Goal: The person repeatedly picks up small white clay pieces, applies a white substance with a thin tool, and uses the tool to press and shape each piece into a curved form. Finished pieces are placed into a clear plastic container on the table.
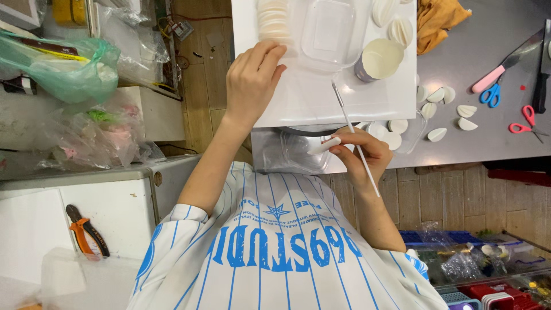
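My left hand (pixel 252 80) reaches forward over a white board (pixel 321 106), its curled fingertips touching the base of a stack of white round discs (pixel 272 20); nothing is visibly held in it. My right hand (pixel 359 152) is at the near edge of the board, pinching a small folded white piece (pixel 322 145) and holding a thin white brush (pixel 350 126) whose tip points toward the board. A small cup of cream-coloured paste (pixel 381 57) stands on the board just past the brush tip.
A clear plastic box (pixel 330 34) and folded white pieces (pixel 400 30) lie on the board. More folded pieces (pixel 437 135), blue scissors (pixel 491 95), red scissors (pixel 525 123), a pink-handled knife (pixel 505 69) and an orange cloth (pixel 439 20) lie on the steel table. Orange pliers (pixel 86 232) lie at the left.
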